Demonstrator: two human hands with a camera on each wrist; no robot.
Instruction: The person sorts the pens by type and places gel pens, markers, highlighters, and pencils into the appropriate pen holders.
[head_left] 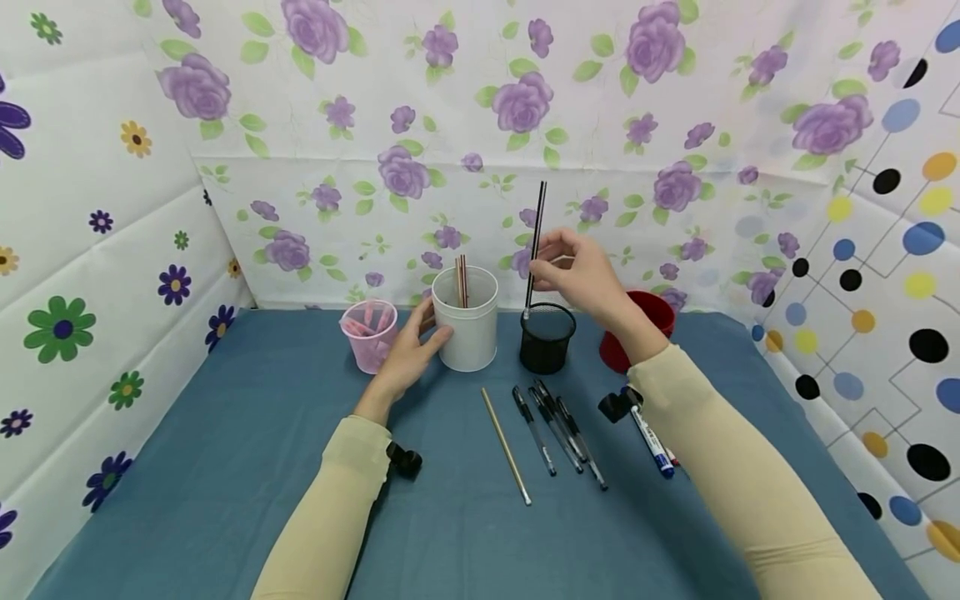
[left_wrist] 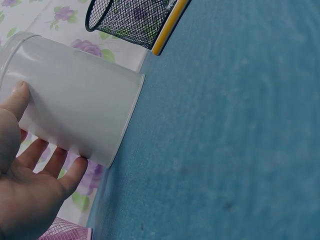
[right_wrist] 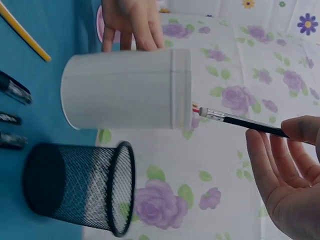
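With thumb and fingers round its near left side, my left hand (head_left: 405,354) holds a white cylindrical cup (head_left: 468,340) that stands upright. Several pencils (head_left: 461,287) poke out above its rim. My right hand (head_left: 579,271) pinches a black pencil (right_wrist: 245,121), its silver ferrule and white eraser end pointing down. In the head view that end overlaps the rim of a black mesh pen cup (head_left: 543,354); in the right wrist view it is close to the white cup's mouth. The right thumb (right_wrist: 301,129) presses the pencil against the fingertips.
Left of the white cup stands a pink cup (head_left: 371,354) with pink items inside. A red cup (head_left: 656,310) is partly behind the right forearm. On the blue cloth lie a yellow pencil (head_left: 506,446), several black-capped pens (head_left: 558,425) and markers (head_left: 654,443) beside the right sleeve.
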